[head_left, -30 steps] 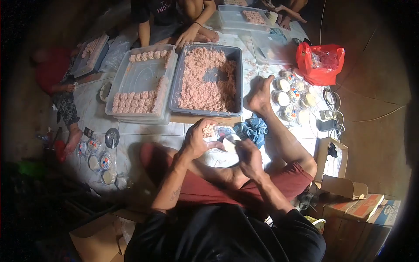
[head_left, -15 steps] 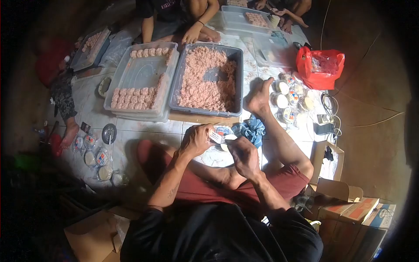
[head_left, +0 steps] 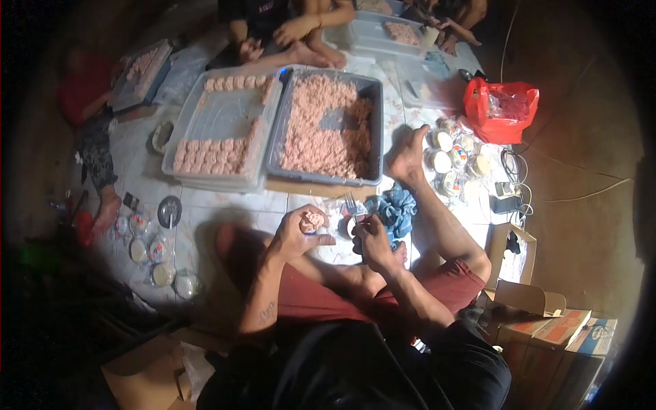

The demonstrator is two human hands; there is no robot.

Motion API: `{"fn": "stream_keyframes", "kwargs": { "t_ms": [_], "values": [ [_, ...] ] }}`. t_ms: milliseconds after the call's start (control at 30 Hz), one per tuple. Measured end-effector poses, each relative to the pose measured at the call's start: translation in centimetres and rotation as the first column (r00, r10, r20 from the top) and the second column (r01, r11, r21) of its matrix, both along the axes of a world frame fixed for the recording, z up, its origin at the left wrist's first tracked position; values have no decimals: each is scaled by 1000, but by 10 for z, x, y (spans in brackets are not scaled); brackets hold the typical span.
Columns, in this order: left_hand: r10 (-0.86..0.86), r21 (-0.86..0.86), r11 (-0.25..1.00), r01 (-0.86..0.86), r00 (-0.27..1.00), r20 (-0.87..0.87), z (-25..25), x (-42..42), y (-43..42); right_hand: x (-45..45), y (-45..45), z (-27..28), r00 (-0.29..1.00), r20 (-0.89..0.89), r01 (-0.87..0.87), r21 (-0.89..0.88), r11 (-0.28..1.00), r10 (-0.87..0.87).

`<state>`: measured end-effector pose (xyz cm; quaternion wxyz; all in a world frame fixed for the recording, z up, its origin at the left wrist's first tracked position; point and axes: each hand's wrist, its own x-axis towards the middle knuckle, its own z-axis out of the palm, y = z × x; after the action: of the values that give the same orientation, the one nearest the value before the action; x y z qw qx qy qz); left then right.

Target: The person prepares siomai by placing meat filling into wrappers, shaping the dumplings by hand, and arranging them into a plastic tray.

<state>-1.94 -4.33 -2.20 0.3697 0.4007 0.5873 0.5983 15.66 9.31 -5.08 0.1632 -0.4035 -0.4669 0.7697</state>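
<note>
We see the left grip (head_left: 298,234) curled around a meat lump (head_left: 312,221), seated inside the curl, rounded top up. Our right grip (head_left: 375,240) pinches a fork (head_left: 350,201): tines out beyond it, long axis running forward, slightly left, toward the near edge of the tub (head_left: 328,178).

Legible text: none | shirt print (head_left: 266,8): blurred | carton print (head_left: 601,332): unreadable

In front of the grey tub (head_left: 377,137), left hand (head_left: 295,236) cups pink filling (head_left: 312,221), right hand (head_left: 374,240) holds a fork (head_left: 350,202); red bag (head_left: 482,113) right of the tub
</note>
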Motion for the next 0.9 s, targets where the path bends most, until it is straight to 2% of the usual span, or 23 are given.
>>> {"fn": "stream_keyframes", "kwargs": {
  "t_ms": [33,67,100,133,167,233,267,333,367,400,467,533,567,600,633,667,733,767,800,867,900],
  "values": [
    [12,-10,1000,-12,1000,13,0,2,0,8,-6,15,993,99,-88,264,960,63],
    [23,-61,998,-30,995,-100,1,2,5,14,-8,35,987,95,-156,453,878,126],
    [21,-115,992,-46,978,-209,0,4,8,12,-11,59,983,90,-177,675,716,159],
    [18,-124,991,-44,979,-203,0,6,14,12,-12,78,978,92,-176,847,501,187],
    [39,-139,986,-89,945,-325,1,8,21,16,-14,89,979,93,-175,846,504,183],
    [28,-154,980,-122,862,-507,8,8,29,21,-12,102,922,319,-384,830,405,219],
    [31,-148,981,-125,857,-514,8,7,32,21,-8,102,924,313,-377,835,400,218],
    [33,-163,978,-126,875,-482,19,12,35,23,-4,99,981,163,-193,899,394,109],
    [42,-258,956,-138,938,-344,24,18,37,21,-1,89,978,161,-200,900,386,130],
    [38,-264,955,-135,939,-343,20,19,36,18,-4,97,955,232,-289,868,403,184],
    [17,-16,1000,-23,964,-267,14,13,34,21,-7,99,970,183,-236,860,452,158],
    [-21,26,999,28,976,-217,19,10,27,28,-5,92,990,125,-140,812,566,66],
    [10,28,1000,-2,952,-306,3,9,29,29,-4,88,978,192,-199,783,590,75],
    [38,29,999,-28,921,-387,-2,12,30,25,-6,100,958,248,-288,828,480,147],
    [144,106,989,-104,841,-522,-7,15,34,27,-6,96,960,232,-277,857,435,155],
    [143,112,989,-99,839,-526,-10,14,34,26,-3,92,963,211,-260,886,383,166],
    [11,-131,989,-64,929,-370,3,12,33,30,-1,97,971,211,-236,804,546,109],
    [32,-175,979,-106,925,-378,-5,13,34,31,-2,99,980,189,-189,827,529,55],
    [28,-176,979,-101,927,-375,2,15,35,30,0,98,980,192,-189,826,531,51],
    [27,-66,997,-39,986,-166,22,16,36,29,2,94,964,223,-266,800,538,145],
    [12,2,1000,-12,990,-138,12,10,33,31,0,94,980,168,-198,753,628,107]
  ]
}}
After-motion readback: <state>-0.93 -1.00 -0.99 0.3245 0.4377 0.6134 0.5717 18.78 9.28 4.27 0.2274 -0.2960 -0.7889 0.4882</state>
